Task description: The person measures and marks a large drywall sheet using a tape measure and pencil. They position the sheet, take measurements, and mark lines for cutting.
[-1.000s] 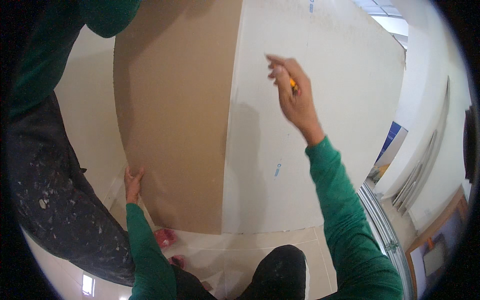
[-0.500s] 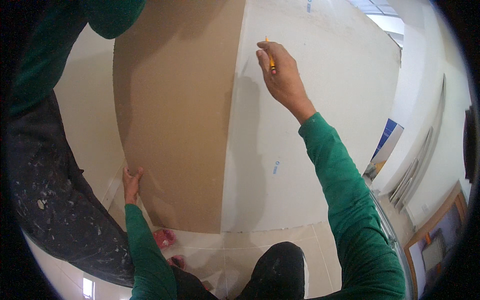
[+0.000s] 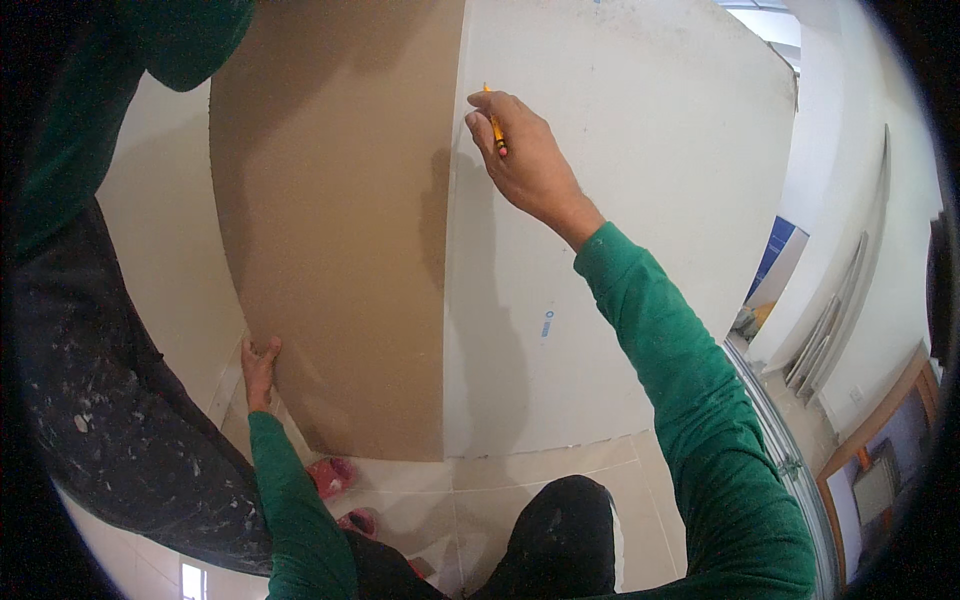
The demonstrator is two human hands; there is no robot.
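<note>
My right hand [image 3: 523,150] is closed around a yellow pencil [image 3: 498,133], its pink eraser end showing below the fingers. This hand is over the white board [image 3: 620,180], just right of the long edge where brown meets white. Low on the left, my left hand [image 3: 260,368] grips the outer edge of the brown board [image 3: 335,200], thumb on its face; the other fingers are partly hidden. The brown board is a tall sheet beside the white one, and shadows fall across both.
Another person in a green top and paint-spotted dark trousers [image 3: 130,410] is close on the left. Red shoes [image 3: 332,476] stand on the tiled floor [image 3: 560,466]. At right are metal channels [image 3: 790,470], leaning strips [image 3: 825,335] and a wood-framed piece [image 3: 885,440].
My right hand has moved left with the pencil, nearer the brown board's edge. The view has shifted slightly, and my left hand stays at the brown board.
</note>
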